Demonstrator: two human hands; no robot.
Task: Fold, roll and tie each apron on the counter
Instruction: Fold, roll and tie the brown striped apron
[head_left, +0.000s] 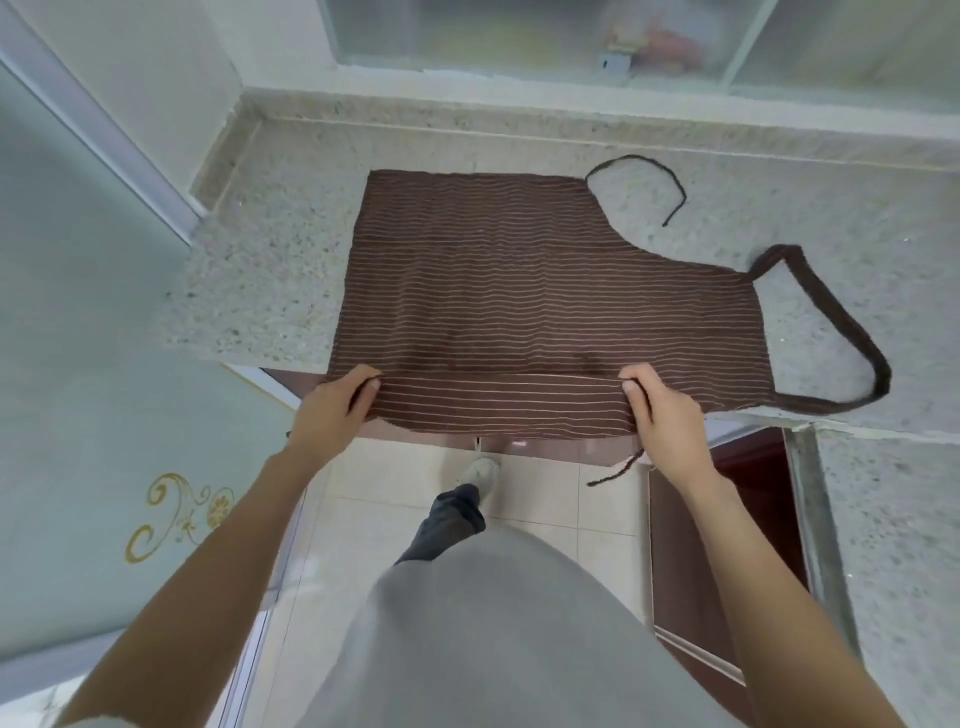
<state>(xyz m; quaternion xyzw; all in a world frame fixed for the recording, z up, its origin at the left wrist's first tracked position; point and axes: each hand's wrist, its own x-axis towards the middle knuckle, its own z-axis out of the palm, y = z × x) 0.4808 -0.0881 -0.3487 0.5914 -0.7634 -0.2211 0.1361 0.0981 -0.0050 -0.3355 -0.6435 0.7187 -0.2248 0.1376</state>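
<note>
Both bare forearms reach forward and slightly inward, wrists level. The left hand (340, 410) curls its fingers over the near edge of the brown, thin-striped cloth apron (519, 291), thumb on top. The right hand (662, 410) grips the same edge likewise (knuckles up, fingertips tucked under).

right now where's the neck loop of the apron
In the head view the neck loop lies flat on the counter at the right end of the brown striped apron, beyond the right hand.

striped apron (540, 291) on counter (270, 270), both hands gripping hem
</note>
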